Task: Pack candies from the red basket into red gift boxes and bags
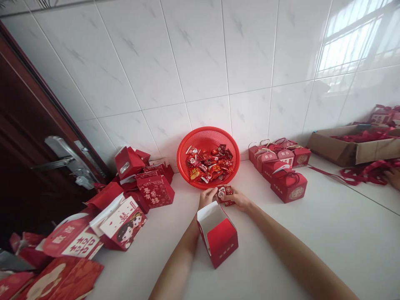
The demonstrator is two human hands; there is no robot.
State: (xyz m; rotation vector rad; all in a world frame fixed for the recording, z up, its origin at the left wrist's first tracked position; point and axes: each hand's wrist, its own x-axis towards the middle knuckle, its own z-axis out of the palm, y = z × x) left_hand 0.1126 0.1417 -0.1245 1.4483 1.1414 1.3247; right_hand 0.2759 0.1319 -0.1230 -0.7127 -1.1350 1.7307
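Between my two hands are red wrapped candies (225, 194), held just in front of the basket. My left hand (207, 197) has its fingers closed at the candies' left side. From the right, my right hand (240, 199) grips them with bent fingers. A red plastic basket (180, 160) of assorted wrapped sweets (211, 164) leans near the wall, beyond my hands. Nearer to me, between my forearms, stands a red gift box (222, 241) with its top open and a pale inside showing.
Several unfilled-looking red gift boxes (156, 189) are heaped on the left, by a dark door (28, 125). Closed boxes with handles (289, 183) stand on the right. Farther right are a cardboard carton (340, 148), red ribbon (359, 173) and another person's hand (393, 178).
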